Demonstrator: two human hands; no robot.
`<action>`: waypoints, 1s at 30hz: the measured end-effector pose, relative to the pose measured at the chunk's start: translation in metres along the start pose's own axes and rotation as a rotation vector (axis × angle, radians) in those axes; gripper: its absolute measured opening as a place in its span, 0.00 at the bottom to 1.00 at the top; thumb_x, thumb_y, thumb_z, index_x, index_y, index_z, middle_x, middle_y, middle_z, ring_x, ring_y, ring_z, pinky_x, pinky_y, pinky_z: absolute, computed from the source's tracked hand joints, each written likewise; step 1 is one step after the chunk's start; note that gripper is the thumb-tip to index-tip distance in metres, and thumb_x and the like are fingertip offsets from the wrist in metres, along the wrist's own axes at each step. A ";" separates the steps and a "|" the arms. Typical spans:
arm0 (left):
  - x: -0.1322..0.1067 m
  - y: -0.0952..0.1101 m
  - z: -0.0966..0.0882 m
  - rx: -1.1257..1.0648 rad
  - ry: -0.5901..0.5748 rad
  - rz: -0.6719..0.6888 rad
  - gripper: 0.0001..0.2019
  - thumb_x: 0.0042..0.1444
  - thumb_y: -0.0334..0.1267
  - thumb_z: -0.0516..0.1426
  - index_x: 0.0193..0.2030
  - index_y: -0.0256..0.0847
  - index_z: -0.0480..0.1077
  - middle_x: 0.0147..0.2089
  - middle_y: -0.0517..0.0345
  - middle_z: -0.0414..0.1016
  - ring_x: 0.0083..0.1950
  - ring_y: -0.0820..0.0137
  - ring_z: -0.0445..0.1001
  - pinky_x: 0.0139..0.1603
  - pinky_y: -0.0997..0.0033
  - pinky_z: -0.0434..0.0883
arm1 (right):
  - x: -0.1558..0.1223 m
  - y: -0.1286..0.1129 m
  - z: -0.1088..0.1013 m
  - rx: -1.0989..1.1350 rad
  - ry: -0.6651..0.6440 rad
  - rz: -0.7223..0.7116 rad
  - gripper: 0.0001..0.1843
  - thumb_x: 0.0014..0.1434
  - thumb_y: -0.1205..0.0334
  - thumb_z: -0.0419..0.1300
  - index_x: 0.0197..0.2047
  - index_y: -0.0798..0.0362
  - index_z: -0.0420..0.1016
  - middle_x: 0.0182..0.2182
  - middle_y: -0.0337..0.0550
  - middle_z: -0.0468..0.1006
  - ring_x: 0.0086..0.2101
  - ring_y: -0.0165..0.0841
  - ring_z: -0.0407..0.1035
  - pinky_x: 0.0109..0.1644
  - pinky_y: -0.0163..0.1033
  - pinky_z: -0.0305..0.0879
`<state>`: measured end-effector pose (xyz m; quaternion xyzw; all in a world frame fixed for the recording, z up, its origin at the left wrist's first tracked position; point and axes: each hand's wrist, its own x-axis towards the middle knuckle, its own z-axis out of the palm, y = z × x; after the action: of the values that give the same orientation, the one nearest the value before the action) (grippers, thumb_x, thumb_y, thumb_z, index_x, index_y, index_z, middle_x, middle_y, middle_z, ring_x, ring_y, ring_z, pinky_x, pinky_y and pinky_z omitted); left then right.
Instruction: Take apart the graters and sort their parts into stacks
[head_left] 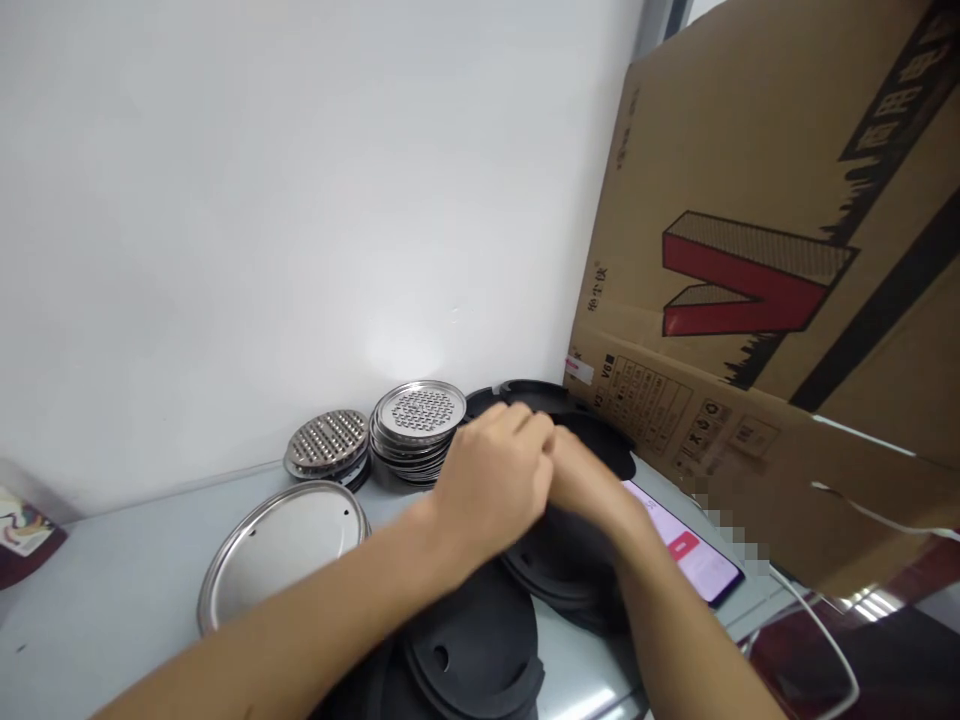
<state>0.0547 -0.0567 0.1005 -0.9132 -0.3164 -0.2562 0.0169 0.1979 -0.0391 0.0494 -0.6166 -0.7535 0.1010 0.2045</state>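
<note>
Round black discs (472,645) lie stacked below the left hand (491,490) and right hand (589,482), curled and touching; whether either grips anything is unclear.

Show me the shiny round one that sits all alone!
The plain steel disc, front left: the other steel discs have many holes and sit stacked.

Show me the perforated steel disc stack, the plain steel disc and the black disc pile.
Perforated round steel disc stack (421,410), head view, top disc's centre.
Plain round steel disc (279,548), head view, bare middle.
Black round disc pile (471,650), head view, top disc's face.
</note>
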 end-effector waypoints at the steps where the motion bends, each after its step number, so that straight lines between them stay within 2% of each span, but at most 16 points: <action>1: -0.016 0.007 0.001 -0.018 -0.036 0.040 0.08 0.59 0.29 0.51 0.38 0.37 0.71 0.40 0.51 0.75 0.44 0.62 0.72 0.47 0.62 0.71 | 0.006 0.014 -0.006 -0.004 0.011 0.068 0.12 0.59 0.69 0.54 0.33 0.55 0.79 0.37 0.53 0.82 0.41 0.42 0.75 0.41 0.37 0.64; 4: -0.052 0.024 0.022 -0.006 -0.277 0.189 0.07 0.59 0.37 0.55 0.39 0.36 0.71 0.39 0.49 0.75 0.43 0.59 0.71 0.45 0.58 0.71 | 0.019 0.047 -0.011 -0.013 0.021 0.241 0.14 0.61 0.66 0.53 0.32 0.57 0.80 0.34 0.56 0.81 0.40 0.43 0.75 0.41 0.38 0.64; 6: -0.063 0.028 0.042 0.041 -0.382 0.261 0.09 0.58 0.39 0.57 0.41 0.35 0.71 0.39 0.48 0.75 0.43 0.57 0.71 0.49 0.54 0.70 | 0.023 0.060 -0.007 0.016 -0.035 0.287 0.13 0.60 0.65 0.55 0.30 0.58 0.80 0.29 0.54 0.81 0.34 0.40 0.76 0.36 0.36 0.66; 8: -0.064 0.027 0.053 0.078 -0.404 0.302 0.07 0.56 0.33 0.57 0.41 0.34 0.71 0.39 0.49 0.74 0.43 0.59 0.71 0.52 0.54 0.68 | 0.024 0.067 -0.001 0.074 -0.109 0.313 0.12 0.60 0.63 0.57 0.31 0.58 0.79 0.27 0.51 0.80 0.28 0.36 0.76 0.30 0.34 0.66; 10: -0.059 0.024 0.052 0.084 -0.379 0.310 0.07 0.55 0.26 0.55 0.41 0.35 0.71 0.39 0.50 0.72 0.43 0.61 0.70 0.50 0.59 0.68 | 0.024 0.072 0.004 0.143 -0.159 0.333 0.12 0.61 0.61 0.56 0.34 0.58 0.79 0.28 0.50 0.80 0.23 0.33 0.75 0.24 0.32 0.66; 11: -0.057 0.022 0.048 0.070 -0.367 0.305 0.08 0.55 0.25 0.54 0.40 0.36 0.71 0.39 0.50 0.72 0.43 0.61 0.69 0.47 0.61 0.69 | 0.024 0.074 0.005 0.174 -0.171 0.343 0.12 0.62 0.60 0.56 0.36 0.58 0.78 0.30 0.51 0.80 0.23 0.32 0.75 0.22 0.31 0.66; 13: -0.053 0.021 0.039 0.027 -0.359 0.282 0.07 0.56 0.29 0.56 0.41 0.36 0.72 0.42 0.49 0.71 0.45 0.60 0.69 0.45 0.62 0.70 | 0.024 0.078 0.005 0.223 -0.175 0.361 0.13 0.63 0.58 0.55 0.37 0.59 0.76 0.32 0.52 0.80 0.22 0.31 0.75 0.21 0.31 0.67; 16: -0.052 0.021 0.037 -0.002 -0.413 0.240 0.14 0.53 0.40 0.61 0.45 0.34 0.72 0.45 0.46 0.72 0.48 0.55 0.69 0.48 0.57 0.71 | 0.024 0.082 0.005 0.274 -0.185 0.380 0.13 0.62 0.58 0.57 0.34 0.59 0.75 0.30 0.51 0.80 0.22 0.31 0.75 0.20 0.30 0.67; 18: -0.053 0.021 0.044 0.026 -0.455 0.243 0.14 0.53 0.35 0.60 0.46 0.33 0.71 0.44 0.45 0.73 0.47 0.55 0.71 0.50 0.53 0.70 | 0.024 0.081 0.006 0.312 -0.201 0.379 0.12 0.62 0.59 0.57 0.34 0.60 0.76 0.29 0.51 0.79 0.21 0.31 0.74 0.20 0.30 0.67; 20: -0.053 0.022 0.052 0.026 -0.463 0.242 0.12 0.53 0.28 0.56 0.45 0.33 0.71 0.41 0.46 0.74 0.43 0.57 0.73 0.49 0.55 0.71 | 0.023 0.079 0.005 0.351 -0.210 0.363 0.12 0.62 0.60 0.56 0.36 0.60 0.76 0.30 0.50 0.79 0.20 0.31 0.73 0.19 0.32 0.67; 22: -0.051 0.022 0.053 -0.048 -0.430 0.204 0.15 0.52 0.25 0.54 0.47 0.34 0.72 0.41 0.47 0.74 0.43 0.58 0.73 0.46 0.58 0.73 | 0.021 0.077 0.000 0.382 -0.192 0.330 0.13 0.62 0.60 0.56 0.40 0.60 0.77 0.30 0.50 0.79 0.19 0.31 0.72 0.20 0.32 0.66; 24: -0.047 0.023 0.044 -0.177 -0.362 0.140 0.19 0.51 0.25 0.54 0.50 0.37 0.71 0.43 0.48 0.73 0.46 0.58 0.73 0.46 0.60 0.73 | 0.017 0.073 -0.010 0.395 -0.147 0.282 0.15 0.62 0.57 0.56 0.42 0.59 0.77 0.31 0.49 0.80 0.22 0.30 0.72 0.23 0.32 0.66; 27: -0.045 0.021 0.009 -0.407 -0.173 0.005 0.26 0.48 0.25 0.55 0.56 0.43 0.69 0.48 0.51 0.72 0.51 0.60 0.71 0.53 0.62 0.71 | 0.009 0.059 -0.028 0.550 -0.036 0.149 0.25 0.67 0.48 0.47 0.46 0.59 0.77 0.35 0.50 0.80 0.30 0.30 0.72 0.32 0.32 0.68; 29: -0.050 0.016 -0.022 -0.556 0.000 -0.158 0.26 0.49 0.27 0.56 0.56 0.47 0.70 0.50 0.54 0.73 0.51 0.62 0.71 0.54 0.63 0.70 | 0.001 0.042 -0.035 0.821 0.003 0.010 0.34 0.68 0.42 0.38 0.48 0.59 0.76 0.36 0.51 0.79 0.31 0.31 0.71 0.33 0.34 0.68; 30: -0.056 0.013 -0.037 -0.630 0.084 -0.271 0.23 0.51 0.29 0.57 0.55 0.48 0.70 0.50 0.56 0.73 0.51 0.63 0.72 0.55 0.63 0.70 | -0.003 0.030 -0.034 0.966 -0.009 -0.077 0.37 0.67 0.39 0.37 0.50 0.59 0.76 0.36 0.51 0.78 0.30 0.32 0.70 0.32 0.35 0.68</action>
<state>0.0081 -0.1058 0.1080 -0.8119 -0.3393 -0.3786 -0.2870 0.2396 -0.0386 0.0677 -0.4223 -0.6437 0.4340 0.4678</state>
